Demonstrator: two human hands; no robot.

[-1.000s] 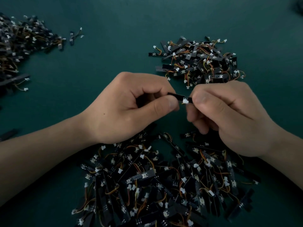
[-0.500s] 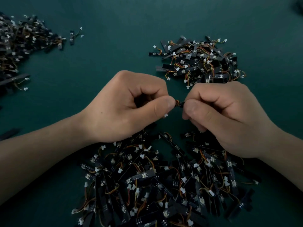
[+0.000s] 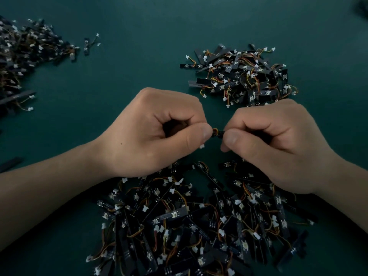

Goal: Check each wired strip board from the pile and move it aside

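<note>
Two hands are pinching one wired strip board [image 3: 218, 133]: my left hand [image 3: 151, 134] and right hand [image 3: 278, 148] are hiding all but a short black, orange-wired stub.

Your left hand [image 3: 151, 134] and right hand [image 3: 278, 144] meet at the middle of the table [image 3: 139, 26], pinching one wired strip board [image 3: 218, 133] between them. At 6 o'clock, partly under both hands, lies the near pile [image 3: 189, 226]. A second pile [image 3: 241, 76] sits behind your right hand at 1 o'clock. A third pile [image 3: 23, 56] spreads at 10 o'clock, with a stray board [image 3: 87, 45] just beside it at 11. A lone strip [image 3: 10, 163] lies at 8 o'clock, left of your left forearm.
</note>
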